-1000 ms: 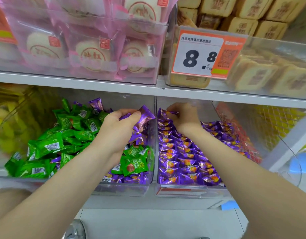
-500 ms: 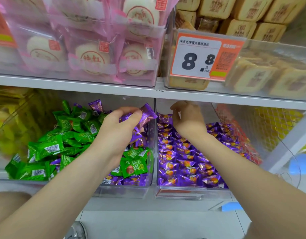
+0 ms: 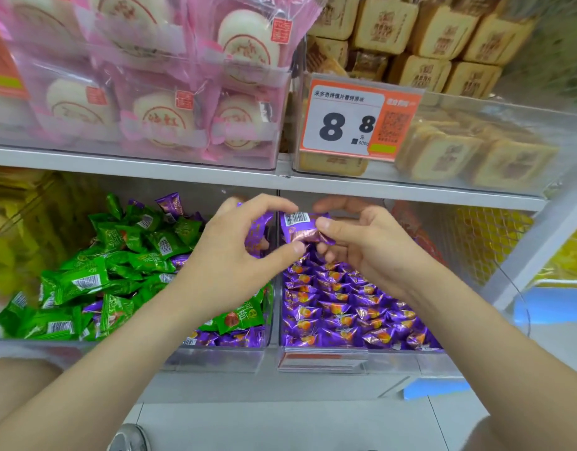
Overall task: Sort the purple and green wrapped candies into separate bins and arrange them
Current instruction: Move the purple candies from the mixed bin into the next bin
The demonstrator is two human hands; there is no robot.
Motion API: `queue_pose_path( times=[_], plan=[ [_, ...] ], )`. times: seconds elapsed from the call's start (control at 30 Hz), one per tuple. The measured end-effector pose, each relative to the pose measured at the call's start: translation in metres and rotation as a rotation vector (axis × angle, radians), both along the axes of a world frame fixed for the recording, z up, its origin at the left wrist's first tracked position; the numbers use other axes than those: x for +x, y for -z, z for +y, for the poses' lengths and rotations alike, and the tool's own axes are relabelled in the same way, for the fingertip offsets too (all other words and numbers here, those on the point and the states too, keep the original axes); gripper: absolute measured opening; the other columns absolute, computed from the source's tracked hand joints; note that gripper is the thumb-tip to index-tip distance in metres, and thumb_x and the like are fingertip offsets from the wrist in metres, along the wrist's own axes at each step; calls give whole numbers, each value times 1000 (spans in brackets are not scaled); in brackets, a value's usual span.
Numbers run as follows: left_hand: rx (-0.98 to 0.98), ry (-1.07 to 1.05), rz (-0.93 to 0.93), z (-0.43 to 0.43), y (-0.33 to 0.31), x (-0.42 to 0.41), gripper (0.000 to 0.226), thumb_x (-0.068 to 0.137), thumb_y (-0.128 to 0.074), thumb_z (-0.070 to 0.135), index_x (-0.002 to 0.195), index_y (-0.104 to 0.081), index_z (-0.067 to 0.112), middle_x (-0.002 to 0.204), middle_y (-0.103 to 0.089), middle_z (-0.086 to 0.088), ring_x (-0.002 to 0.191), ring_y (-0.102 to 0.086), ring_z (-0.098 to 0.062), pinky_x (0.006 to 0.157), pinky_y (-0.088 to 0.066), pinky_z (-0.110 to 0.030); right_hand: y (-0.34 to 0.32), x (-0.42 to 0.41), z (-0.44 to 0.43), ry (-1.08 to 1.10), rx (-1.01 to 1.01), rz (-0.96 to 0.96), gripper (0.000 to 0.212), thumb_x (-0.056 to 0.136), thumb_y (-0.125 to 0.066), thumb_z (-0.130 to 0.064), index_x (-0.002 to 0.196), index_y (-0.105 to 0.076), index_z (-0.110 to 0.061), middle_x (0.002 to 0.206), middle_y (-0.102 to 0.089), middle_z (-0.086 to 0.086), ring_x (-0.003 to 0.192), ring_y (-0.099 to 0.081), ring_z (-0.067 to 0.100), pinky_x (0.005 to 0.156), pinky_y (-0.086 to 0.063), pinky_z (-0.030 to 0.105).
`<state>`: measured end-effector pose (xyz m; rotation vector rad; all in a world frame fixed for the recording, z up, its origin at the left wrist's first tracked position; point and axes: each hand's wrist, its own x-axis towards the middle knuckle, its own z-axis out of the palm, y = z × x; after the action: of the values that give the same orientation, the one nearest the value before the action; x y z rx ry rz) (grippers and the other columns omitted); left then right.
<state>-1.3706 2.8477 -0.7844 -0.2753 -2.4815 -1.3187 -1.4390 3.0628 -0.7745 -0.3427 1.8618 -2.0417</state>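
Judging the sort as roughly midway. Right-hand clear plastic bin [image 3: 410, 354]: only purple foil-wrapped candies [image 3: 339, 307], laid in neat rows; looks settled. Left-hand clear plastic bin [image 3: 222, 356]: mostly green foil-wrapped candies [image 3: 85, 281] in a loose heap, not arranged, with stray purple pieces [image 3: 225, 338] along the front wall and a few at the back. Left to do, by estimate: pull out those strays, tidy the green heap.

Holding one purple candy with a white barcode patch [image 3: 300, 224] above the divider [image 3: 276, 320] between the two bins, over the rear of the purple rows. Right hand [image 3: 362, 245]: thumb on top, curled fingers beneath, pinching its right end. Left hand [image 3: 228, 255]: fingers clenched round more purple wrappers [image 3: 257, 234] in the palm, thumb tip at the candy's lower left corner, contact likely. Neither hand released.
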Motion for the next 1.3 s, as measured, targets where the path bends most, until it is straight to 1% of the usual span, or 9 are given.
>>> queue_pose_path(
  times=[0.13,0.3,0.37,0.43,0.5,0.6,1.0,1.13,1.3],
  plan=[
    [-139,-38,103,-2,7,-3,26,94,-68,49,119,-72,45,103,-45,12,100,-53,1,88,-35,-3,-4,3,0,-74,-19,-141,34,83,-75,-16,114,-72,-2,96,-72,19,70,-70,24,63,-60,27],
    [-129,-79,68,-1,8,-5,16,97,-63,51,103,-76,44,92,-45,6,94,-49,1,79,-36,-7,0,3,1,-122,322,286,21,91,-80,-12,112,-79,-11,102,-80,11,91,-76,25,80,-60,30],
    [-84,-95,26,1,3,-4,15,100,-63,41,108,-76,44,90,-50,6,92,-49,0,76,-36,-8,5,-7,6,-74,430,392,17,95,-77,-17,112,-79,-17,104,-81,2,101,-76,24,93,-60,36],
    [-29,-96,-63,0,2,-6,37,102,-55,22,124,-69,48,93,-54,2,82,-51,-2,74,-40,-16,18,-28,14,95,574,478,15,97,-76,-23,111,-78,-23,107,-79,-8,103,-74,13,99,-57,41],
    [29,-82,-190,-1,0,-8,61,99,-47,10,139,-55,54,101,-61,-9,61,-49,-2,61,-42,-27,33,-49,23,249,749,559,14,95,-76,-26,108,-77,-24,106,-78,-10,100,-72,8,96,-58,42],
    [153,-95,-305,0,1,-7,69,97,-47,1,147,-43,48,98,-69,-25,39,-41,-4,43,-40,-21,50,-64,21,267,910,583,13,94,-76,-27,107,-78,-23,102,-78,-7,95,-72,14,92,-59,39],
    [240,-153,-437,1,6,-13,52,101,-50,1,143,-41,31,105,-70,-26,34,-49,3,37,-33,-13,72,-84,-23,136,1171,755,21,100,-68,-18,118,-78,-22,119,-61,6,100,-66,28,87,-46,26],
    [252,-140,-423,-4,12,-16,54,98,-55,0,140,-43,33,96,-75,-20,39,-51,0,39,-35,-16,78,-91,-27,180,1178,718,23,103,-64,-19,121,-77,-22,120,-60,7,104,-65,31,85,-41,25],
    [324,-181,-376,-8,24,-23,51,92,-74,6,133,-52,28,101,-68,2,85,-65,-18,63,-52,-27,80,-84,-30,107,1194,819,26,106,-59,-21,126,-75,-20,125,-52,8,106,-63,34,97,-52,39]
  ],
)
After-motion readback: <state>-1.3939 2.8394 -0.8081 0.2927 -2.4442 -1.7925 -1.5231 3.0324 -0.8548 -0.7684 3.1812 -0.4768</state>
